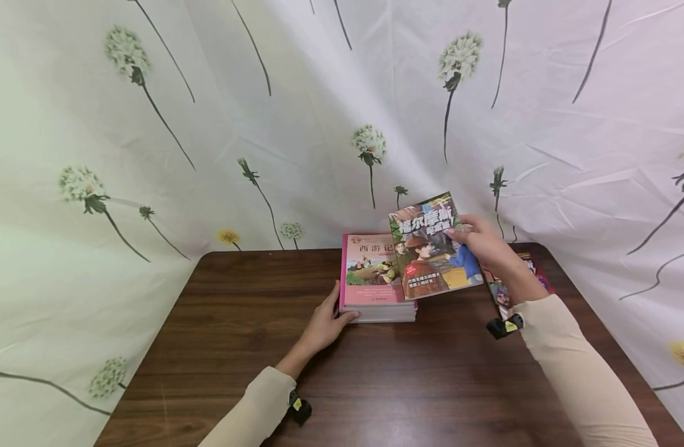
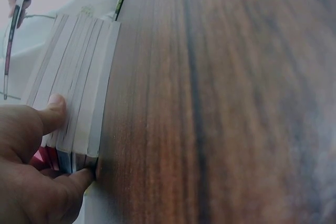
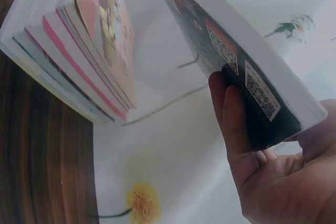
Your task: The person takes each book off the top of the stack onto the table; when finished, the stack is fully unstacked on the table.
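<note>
A picture-covered paperback book (image 1: 431,254) is held up, tilted, by my right hand (image 1: 484,245), which grips its right edge. In the right wrist view, the fingers (image 3: 236,124) lie against its dark back cover (image 3: 231,61), which bears square codes. Below and to the left stands a neat stack of books (image 1: 369,270) with a pink cover on top, partly hidden by the held book. My left hand (image 1: 325,320) holds the stack's near left corner. The thumb (image 2: 55,113) lies on the front page edges, while the other fingers lie along the spine side.
Another colourful book (image 1: 506,298) lies flat at the table's right, partly covered by the right arm. The brown wooden table (image 1: 252,292) ends at a dandelion-print curtain (image 1: 297,155) behind the stack.
</note>
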`<move>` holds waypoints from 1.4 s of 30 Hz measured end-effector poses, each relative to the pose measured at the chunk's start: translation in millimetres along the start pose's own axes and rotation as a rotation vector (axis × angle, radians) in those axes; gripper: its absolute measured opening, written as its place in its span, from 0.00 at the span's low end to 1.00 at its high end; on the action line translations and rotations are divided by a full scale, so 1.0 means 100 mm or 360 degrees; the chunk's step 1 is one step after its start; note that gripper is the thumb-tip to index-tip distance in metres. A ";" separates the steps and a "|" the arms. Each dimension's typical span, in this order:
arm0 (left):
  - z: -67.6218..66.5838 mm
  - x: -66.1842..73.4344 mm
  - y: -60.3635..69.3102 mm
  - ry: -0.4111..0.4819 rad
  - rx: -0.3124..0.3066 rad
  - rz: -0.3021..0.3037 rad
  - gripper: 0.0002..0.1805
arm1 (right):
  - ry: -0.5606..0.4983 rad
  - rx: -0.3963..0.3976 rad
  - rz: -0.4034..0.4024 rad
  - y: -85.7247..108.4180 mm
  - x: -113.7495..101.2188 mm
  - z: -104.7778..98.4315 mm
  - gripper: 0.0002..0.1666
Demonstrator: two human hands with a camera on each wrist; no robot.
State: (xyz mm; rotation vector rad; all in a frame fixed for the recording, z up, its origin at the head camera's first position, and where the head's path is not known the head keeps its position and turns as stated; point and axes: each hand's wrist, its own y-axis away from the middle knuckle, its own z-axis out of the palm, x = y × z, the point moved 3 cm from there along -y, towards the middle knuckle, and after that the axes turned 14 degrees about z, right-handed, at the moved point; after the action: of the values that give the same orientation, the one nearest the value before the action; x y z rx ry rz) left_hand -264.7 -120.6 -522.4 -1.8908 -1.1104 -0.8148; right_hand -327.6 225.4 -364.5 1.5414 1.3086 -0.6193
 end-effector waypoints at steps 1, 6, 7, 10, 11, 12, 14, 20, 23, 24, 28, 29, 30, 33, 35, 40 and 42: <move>0.00 0.00 0.00 -0.0001 -0.0003 -0.0001 0.51 | 0.0009 0.0023 -0.0032 0.01 0.00 -0.03 0.42; -0.01 0.00 -0.01 -0.0003 -0.0002 0.0003 0.51 | 0.0016 0.0061 -0.0084 0.06 0.03 -0.19 0.39; -0.01 -0.01 -0.01 -0.0007 0.0000 0.0000 0.51 | 0.0018 0.0070 -0.0085 0.07 0.04 -0.22 0.39; -0.01 -0.01 -0.01 -0.0026 -0.0003 -0.0002 0.51 | 0.0022 0.0092 -0.0074 0.09 0.09 -0.30 0.38; -0.01 -0.01 -0.01 -0.0024 -0.0005 -0.0009 0.51 | 0.0019 0.0095 -0.0067 0.09 0.11 -0.32 0.38; 0.00 -0.01 0.00 -0.0022 -0.0004 -0.0006 0.51 | 0.0020 0.0100 -0.0065 0.09 0.13 -0.34 0.38; 0.00 -0.01 0.00 -0.0012 0.0000 -0.0002 0.51 | 0.0001 0.0076 -0.0049 0.09 0.17 -0.37 0.38; 0.00 -0.01 0.00 0.0003 0.0000 -0.0003 0.51 | 0.0002 0.0088 -0.0015 0.04 0.30 -0.45 0.37; 0.01 -0.01 0.00 0.0003 0.0001 -0.0013 0.51 | 0.0077 0.0155 0.0022 0.02 0.37 -0.48 0.40; 0.01 -0.01 0.00 0.0006 0.0002 -0.0014 0.51 | 0.0107 0.0173 0.0038 0.00 0.40 -0.49 0.41; 0.01 -0.01 0.00 0.0009 -0.0001 -0.0009 0.51 | 0.0153 0.0202 0.0087 -0.09 0.53 -0.50 0.41; 0.01 -0.01 0.00 0.0011 -0.0003 -0.0008 0.51 | 0.0152 0.0203 0.0103 -0.11 0.57 -0.50 0.41; 0.01 -0.01 0.00 0.0017 -0.0004 -0.0008 0.51 | 0.0146 0.0202 0.0118 -0.14 0.61 -0.49 0.41; 0.01 0.00 0.01 0.0021 -0.0003 -0.0008 0.51 | 0.0145 0.0193 0.0160 -0.20 0.72 -0.45 0.43; 0.01 0.01 0.01 0.0023 -0.0002 -0.0012 0.51 | 0.0155 0.0190 0.0180 -0.24 0.78 -0.43 0.42; 0.01 0.03 0.01 0.0025 0.0000 -0.0022 0.50 | 0.0170 0.0194 0.0190 -0.33 0.88 -0.37 0.40; 0.00 0.03 0.01 0.0025 -0.0001 -0.0028 0.50 | 0.0160 0.0191 0.0197 -0.37 0.91 -0.35 0.39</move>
State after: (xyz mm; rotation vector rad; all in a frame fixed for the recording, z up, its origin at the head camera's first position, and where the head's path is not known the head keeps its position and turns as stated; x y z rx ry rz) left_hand -262.6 -119.4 -520.3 -1.8742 -1.1186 -0.8384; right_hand -342.7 294.1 -441.8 1.7575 1.2580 -0.5563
